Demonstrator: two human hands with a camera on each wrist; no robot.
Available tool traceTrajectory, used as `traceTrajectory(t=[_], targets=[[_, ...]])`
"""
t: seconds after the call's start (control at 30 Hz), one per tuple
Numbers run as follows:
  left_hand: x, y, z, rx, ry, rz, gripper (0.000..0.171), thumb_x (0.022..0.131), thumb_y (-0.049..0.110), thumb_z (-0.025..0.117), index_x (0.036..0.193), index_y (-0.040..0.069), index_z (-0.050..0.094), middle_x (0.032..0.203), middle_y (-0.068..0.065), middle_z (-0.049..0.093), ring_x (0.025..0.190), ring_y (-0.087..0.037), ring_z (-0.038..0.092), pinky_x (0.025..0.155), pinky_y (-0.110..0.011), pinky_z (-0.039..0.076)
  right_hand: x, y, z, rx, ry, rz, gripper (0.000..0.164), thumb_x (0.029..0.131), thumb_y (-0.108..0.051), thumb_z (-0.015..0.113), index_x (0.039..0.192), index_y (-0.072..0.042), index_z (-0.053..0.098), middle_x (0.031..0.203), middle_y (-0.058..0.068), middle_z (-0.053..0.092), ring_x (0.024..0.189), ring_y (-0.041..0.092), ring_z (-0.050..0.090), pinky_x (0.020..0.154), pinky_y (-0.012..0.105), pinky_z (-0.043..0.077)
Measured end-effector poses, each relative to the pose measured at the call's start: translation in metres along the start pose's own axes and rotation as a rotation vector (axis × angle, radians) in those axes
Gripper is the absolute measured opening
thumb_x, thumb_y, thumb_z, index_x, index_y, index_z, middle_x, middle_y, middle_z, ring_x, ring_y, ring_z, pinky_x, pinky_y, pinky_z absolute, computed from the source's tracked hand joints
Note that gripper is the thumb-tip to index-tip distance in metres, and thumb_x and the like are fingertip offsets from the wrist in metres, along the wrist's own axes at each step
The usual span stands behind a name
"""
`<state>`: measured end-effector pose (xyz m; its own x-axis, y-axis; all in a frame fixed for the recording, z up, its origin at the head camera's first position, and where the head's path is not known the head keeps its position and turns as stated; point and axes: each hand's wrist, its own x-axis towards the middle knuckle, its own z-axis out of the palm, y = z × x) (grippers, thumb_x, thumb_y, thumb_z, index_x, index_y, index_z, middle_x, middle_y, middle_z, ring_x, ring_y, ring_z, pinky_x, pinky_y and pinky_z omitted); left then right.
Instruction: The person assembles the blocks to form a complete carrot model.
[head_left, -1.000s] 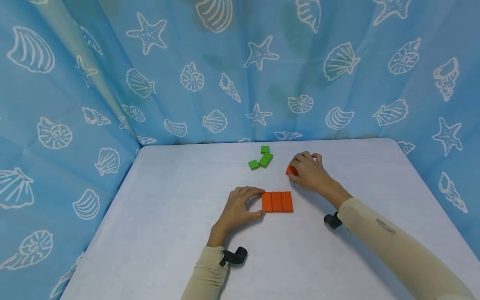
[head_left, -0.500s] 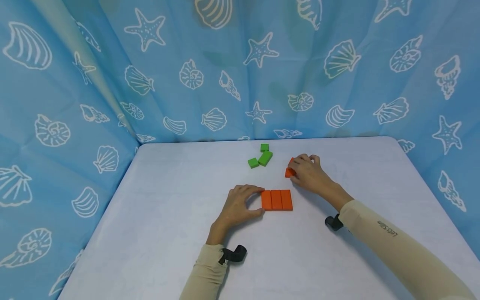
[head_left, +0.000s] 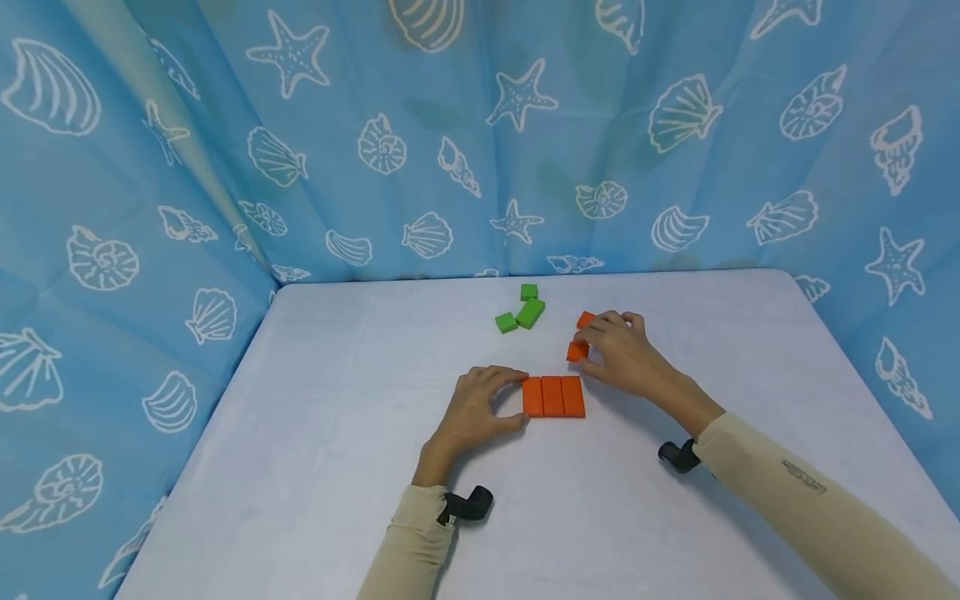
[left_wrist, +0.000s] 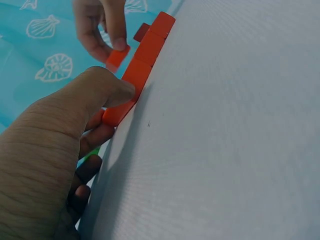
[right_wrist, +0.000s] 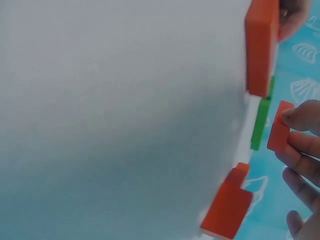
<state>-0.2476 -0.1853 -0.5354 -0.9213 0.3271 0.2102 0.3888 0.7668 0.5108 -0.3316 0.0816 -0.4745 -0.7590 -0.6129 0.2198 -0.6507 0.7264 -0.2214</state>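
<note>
Three orange blocks [head_left: 552,397] lie side by side in a row on the white table. At the row's left end, my left hand [head_left: 471,410] pinches the end block between its thumb at the near edge and a finger at the far edge. My right hand [head_left: 622,354] holds a separate orange block [right_wrist: 280,127] between thumb and fingers, beyond the row and off the table in the right wrist view. Behind that hand lies another orange piece [head_left: 586,319], partly hidden by the fingers. The right wrist view shows loose orange blocks [right_wrist: 227,212] on the table.
Three green blocks [head_left: 530,313] lie near the table's back edge, left of the right hand. A blue curtain [head_left: 450,200] with white shells and starfish hangs behind and beside the white table [head_left: 337,467]. A black camera [head_left: 468,505] sits on each wrist.
My right hand has drawn an orange block toward the row, away from the orange piece that now shows behind it. The left hand keeps its place at the row.
</note>
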Motion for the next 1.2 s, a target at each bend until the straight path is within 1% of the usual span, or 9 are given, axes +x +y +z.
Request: traceTrajectory(t=[0.13,0.27,0.4,0.5,0.7,0.83,0.97,1.2], targets=[[-0.001,0.0,0.0,0.001,-0.011,-0.019,0.056,0.084,0.045,0.071,0.136,0.027,0.061,0.136,0.006,0.058,0.124,-0.019,0.046,0.105,-0.043,0.035,-0.009,-0.011,-0.007,0.04,0.011,-0.026,0.028,0.085,-0.022,0.078,0.11,-0.011,0.072,0.114,0.006,0.067,0.116,0.03,0.05,0.1,0.062,0.027],[-0.002,-0.001,-0.001,-0.009,-0.011,-0.024,0.056,0.084,0.045,0.071,0.136,0.027,0.061,0.136,0.006,0.058,0.124,-0.019,0.046,0.105,-0.043,0.034,-0.017,-0.02,-0.013,0.056,0.035,-0.08,0.026,0.085,-0.02,0.078,0.108,-0.011,0.073,0.111,0.005,0.068,0.114,0.028,0.05,0.1,0.061,0.027],[0.0,-0.002,-0.003,-0.017,-0.003,-0.024,0.056,0.084,0.045,0.071,0.136,0.027,0.061,0.137,0.006,0.058,0.124,-0.019,0.046,0.106,-0.044,0.033,-0.023,-0.029,-0.015,0.069,0.067,-0.138,0.026,0.083,-0.02,0.08,0.108,-0.012,0.073,0.109,0.002,0.067,0.116,0.028,0.05,0.099,0.061,0.027],[0.0,-0.002,-0.004,-0.016,-0.006,-0.025,0.056,0.084,0.045,0.072,0.136,0.027,0.061,0.137,0.007,0.058,0.124,-0.019,0.046,0.107,-0.043,0.033,-0.028,-0.036,-0.014,0.08,0.074,-0.175,0.028,0.082,-0.021,0.082,0.107,-0.013,0.073,0.106,0.0,0.067,0.115,0.027,0.051,0.098,0.059,0.028],[-0.001,-0.001,-0.002,-0.021,-0.007,-0.031,0.056,0.084,0.046,0.072,0.136,0.028,0.061,0.137,0.007,0.058,0.124,-0.019,0.046,0.107,-0.043,0.033,-0.036,-0.051,-0.01,0.042,0.083,-0.242,0.032,0.08,-0.024,0.084,0.108,-0.013,0.074,0.104,0.0,0.067,0.112,0.025,0.053,0.098,0.057,0.03],[-0.001,0.0,-0.002,-0.032,0.007,-0.022,0.057,0.083,0.045,0.072,0.136,0.027,0.061,0.136,0.007,0.058,0.123,-0.019,0.046,0.107,-0.044,0.033,-0.041,-0.059,-0.008,0.024,0.096,-0.286,0.033,0.079,-0.022,0.085,0.108,-0.013,0.073,0.104,0.001,0.067,0.112,0.025,0.053,0.098,0.057,0.032],[0.0,0.001,-0.002,-0.034,0.01,-0.013,0.056,0.083,0.044,0.072,0.135,0.027,0.061,0.136,0.007,0.058,0.124,-0.019,0.046,0.107,-0.044,0.033,-0.045,-0.064,-0.004,0.026,0.101,-0.307,0.034,0.076,-0.021,0.086,0.107,-0.013,0.073,0.103,0.001,0.067,0.112,0.026,0.054,0.096,0.056,0.034],[0.002,0.002,-0.001,-0.029,0.002,-0.005,0.057,0.083,0.045,0.073,0.136,0.028,0.06,0.136,0.008,0.057,0.124,-0.018,0.045,0.107,-0.044,0.032,-0.049,-0.069,0.003,0.03,0.043,-0.296,0.035,0.078,-0.023,0.085,0.11,-0.016,0.073,0.106,-0.002,0.068,0.114,0.024,0.053,0.1,0.056,0.032]])
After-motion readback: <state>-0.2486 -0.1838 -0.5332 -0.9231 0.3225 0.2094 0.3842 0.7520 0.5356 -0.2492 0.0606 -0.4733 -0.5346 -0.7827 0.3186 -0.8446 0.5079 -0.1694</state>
